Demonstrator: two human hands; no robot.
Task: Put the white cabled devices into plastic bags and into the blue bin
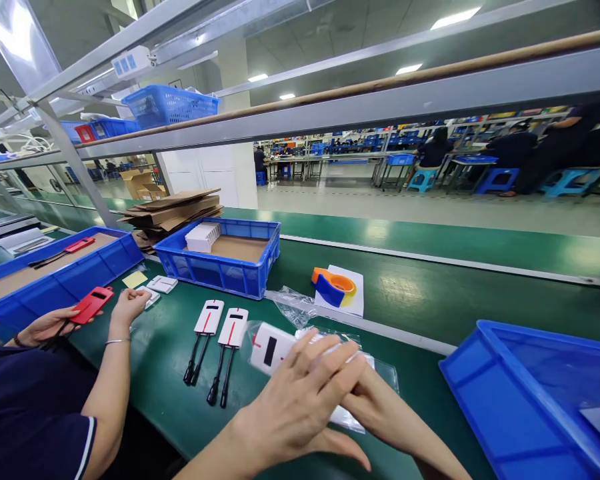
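Observation:
My left hand lies across the front of my right hand, its fingers stretched out and its thumb apart. Most of my right hand is covered by it, so the right fingers do not show. Beyond them is a white device with a black window inside a clear plastic bag; whether the right hand grips it is hidden. To the left, two white devices with a red stripe and black cables lie side by side on the green table.
A co-worker at left holds a red device. Blue bins stand at left, back centre and right. An orange-and-blue tape dispenser rests on white paper. Flattened cardboard is piled behind. A shelf rail crosses overhead.

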